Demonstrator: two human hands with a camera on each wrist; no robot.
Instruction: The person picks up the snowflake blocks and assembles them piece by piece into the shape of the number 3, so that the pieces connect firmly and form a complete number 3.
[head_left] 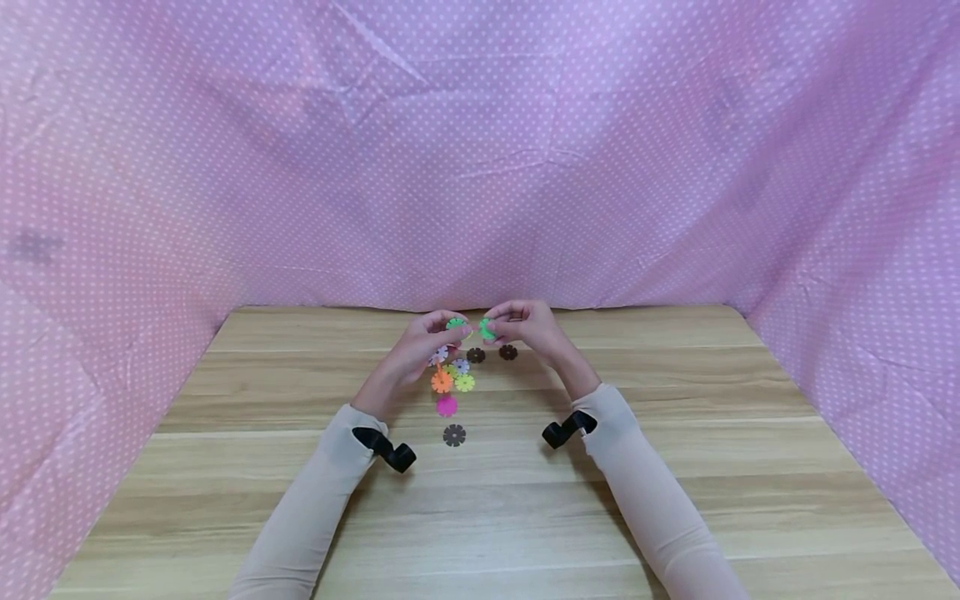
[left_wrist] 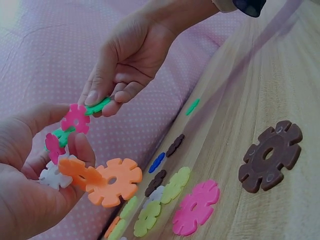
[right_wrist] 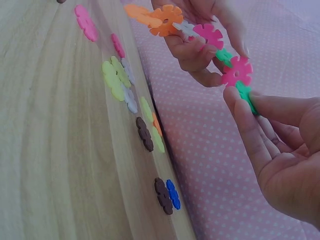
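My left hand (head_left: 422, 343) holds a chain of notched plastic snowflake discs. In the left wrist view it runs from two orange discs (left_wrist: 120, 182) through a white disc (left_wrist: 54, 176), a pink one and a green one to a pink disc (left_wrist: 76, 119) at the end. Between thumb and fingers of my right hand (head_left: 534, 327) is a green snowflake disc (right_wrist: 245, 97). Its edge meets the end pink disc (right_wrist: 237, 72) in the right wrist view. Both hands are raised above the far part of the table.
Loose discs lie on the wooden table (head_left: 495, 517) below the hands: brown (head_left: 454, 435), pink (head_left: 447, 406), yellow (head_left: 465, 382), blue (right_wrist: 173, 194) and others. A pink dotted cloth (head_left: 480, 167) hangs behind the table and at both sides.
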